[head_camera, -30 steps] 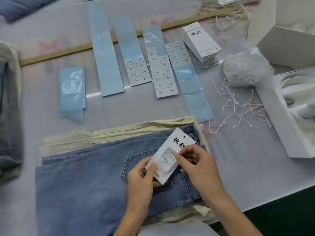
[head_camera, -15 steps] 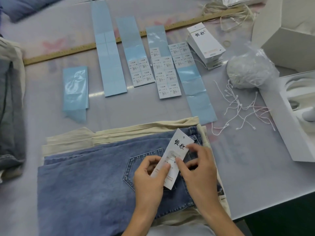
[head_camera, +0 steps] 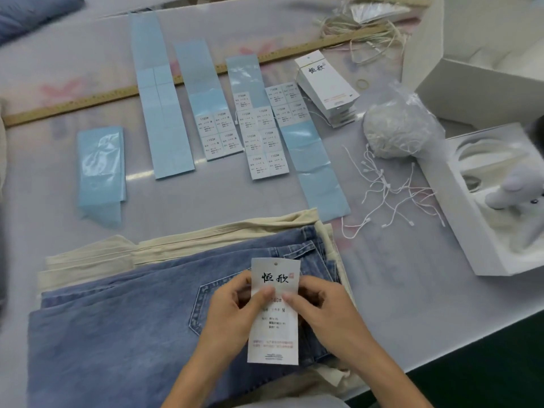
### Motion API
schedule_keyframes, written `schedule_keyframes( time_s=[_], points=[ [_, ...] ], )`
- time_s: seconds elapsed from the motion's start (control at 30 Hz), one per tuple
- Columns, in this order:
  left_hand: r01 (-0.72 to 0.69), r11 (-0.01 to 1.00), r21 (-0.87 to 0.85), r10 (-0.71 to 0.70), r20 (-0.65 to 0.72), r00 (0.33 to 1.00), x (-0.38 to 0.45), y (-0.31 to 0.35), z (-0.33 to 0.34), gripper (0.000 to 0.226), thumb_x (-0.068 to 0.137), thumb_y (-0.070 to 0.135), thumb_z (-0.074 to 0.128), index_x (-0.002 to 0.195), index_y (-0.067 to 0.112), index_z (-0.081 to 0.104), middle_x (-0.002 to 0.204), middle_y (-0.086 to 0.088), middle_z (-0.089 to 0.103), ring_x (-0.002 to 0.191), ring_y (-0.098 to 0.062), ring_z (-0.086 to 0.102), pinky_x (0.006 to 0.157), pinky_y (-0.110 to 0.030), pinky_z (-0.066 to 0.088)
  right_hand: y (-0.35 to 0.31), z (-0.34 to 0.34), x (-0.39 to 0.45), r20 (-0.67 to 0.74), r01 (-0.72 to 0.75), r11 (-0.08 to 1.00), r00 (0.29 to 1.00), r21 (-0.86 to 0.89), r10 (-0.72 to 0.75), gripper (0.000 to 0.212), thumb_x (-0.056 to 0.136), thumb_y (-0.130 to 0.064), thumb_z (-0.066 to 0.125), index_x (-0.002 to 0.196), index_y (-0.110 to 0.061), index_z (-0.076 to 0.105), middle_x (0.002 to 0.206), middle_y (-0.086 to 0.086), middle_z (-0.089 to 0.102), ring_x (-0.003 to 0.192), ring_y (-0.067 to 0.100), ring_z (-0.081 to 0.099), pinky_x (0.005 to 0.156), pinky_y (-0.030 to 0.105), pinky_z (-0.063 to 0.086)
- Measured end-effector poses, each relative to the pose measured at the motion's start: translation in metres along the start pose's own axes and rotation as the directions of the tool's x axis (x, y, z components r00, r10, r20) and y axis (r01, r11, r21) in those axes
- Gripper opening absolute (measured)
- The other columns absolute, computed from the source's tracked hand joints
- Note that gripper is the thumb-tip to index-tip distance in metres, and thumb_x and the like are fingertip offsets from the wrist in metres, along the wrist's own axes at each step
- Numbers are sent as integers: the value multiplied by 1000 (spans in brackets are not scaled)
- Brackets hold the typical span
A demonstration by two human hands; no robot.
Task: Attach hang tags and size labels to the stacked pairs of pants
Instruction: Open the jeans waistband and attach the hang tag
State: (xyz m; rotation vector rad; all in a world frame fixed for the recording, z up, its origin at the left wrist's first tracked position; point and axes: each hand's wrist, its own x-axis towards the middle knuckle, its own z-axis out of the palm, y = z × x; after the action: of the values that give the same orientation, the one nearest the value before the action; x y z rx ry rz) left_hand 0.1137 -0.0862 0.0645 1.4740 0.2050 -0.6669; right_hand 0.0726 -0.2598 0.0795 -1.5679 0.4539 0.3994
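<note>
A white hang tag [head_camera: 275, 325] with black characters stands upright over the back pocket of blue jeans [head_camera: 123, 328]. My left hand [head_camera: 232, 313] pinches its left edge and my right hand [head_camera: 329, 316] pinches its right edge, both thumbs pressing on the size label stuck on its face. The jeans top a stack of cream pants [head_camera: 94, 257]. Sheets of white size labels [head_camera: 266, 142] on blue backing strips lie beyond the stack. A pile of spare hang tags [head_camera: 326, 83] sits at the back right.
Loose white tag strings [head_camera: 385, 189] and a plastic bag of strings [head_camera: 397, 128] lie to the right. An open white box [head_camera: 485, 254] holds a grey plush toy. A wooden ruler [head_camera: 73, 103] crosses the far table. Folded dark garments lie at the left edge.
Both hands turned the hang tag from tilted to upright and lowered it toward me over the pocket. My thumbs now meet on the label at its middle.
</note>
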Motion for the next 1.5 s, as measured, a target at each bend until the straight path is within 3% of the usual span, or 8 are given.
schedule_keyframes(
  time_s=[0.1,0.2,0.4,0.57,0.7,0.93,1.27,1.5],
  points=[
    [-17,998,63,20,-47,999,6,0,2,27,81,33,69,99,14,69,90,-3,79,77,-22,77,56,-27,60,-1,-31,16,-337,86,996,939,30,-71,23,98,-13,64,99,-33,75,91,-1,76,76,16,72,63,25,59],
    [-15,998,64,21,-103,994,9,-3,2,25,83,36,67,102,20,69,91,-2,79,78,-21,77,57,-30,61,4,-76,43,-618,90,948,739,-304,-269,15,95,-14,67,94,-28,71,88,-5,70,77,9,65,68,20,54],
    [-24,991,128,42,-135,990,11,-7,3,8,86,43,65,90,39,70,89,0,78,77,-20,76,62,-42,64,32,-94,86,-389,-71,695,866,-715,-312,5,91,-12,70,92,-11,66,90,-2,58,87,20,55,79,35,47],
    [-31,990,140,59,-199,978,18,-8,3,27,95,15,69,109,36,59,91,6,78,81,-13,76,59,-23,59,42,-90,67,-369,-124,612,882,-781,-292,7,97,-8,61,91,-5,63,94,9,60,93,29,53,80,41,44],
    [-14,993,117,39,-215,976,25,-3,6,23,95,22,70,109,37,59,97,11,77,84,-11,76,56,-26,60,43,-100,38,-346,-267,341,917,-901,-198,10,102,-22,49,102,-18,58,101,1,60,88,22,49,70,37,38],
    [-35,989,143,74,-276,958,37,3,13,32,94,14,71,107,41,61,92,1,74,77,-12,75,50,-28,57,25,-83,65,-469,-173,705,847,-688,-250,17,95,-22,68,110,-15,64,101,-1,58,96,20,55,84,37,47],
    [-87,989,123,110,-196,974,29,17,11,27,105,18,55,110,44,59,81,-8,77,76,-26,76,59,-46,63,41,-68,72,-530,-132,807,812,-575,-245,8,100,-11,56,93,-15,57,86,1,63,84,25,57,71,38,44],
    [-106,987,122,130,-209,969,25,13,10,30,105,17,54,96,45,61,78,-8,76,74,-18,75,57,-32,57,47,-79,57,-557,-76,818,768,-571,-317,10,92,-10,70,100,-15,69,96,-2,60,83,17,59,78,33,49]
  ],
)
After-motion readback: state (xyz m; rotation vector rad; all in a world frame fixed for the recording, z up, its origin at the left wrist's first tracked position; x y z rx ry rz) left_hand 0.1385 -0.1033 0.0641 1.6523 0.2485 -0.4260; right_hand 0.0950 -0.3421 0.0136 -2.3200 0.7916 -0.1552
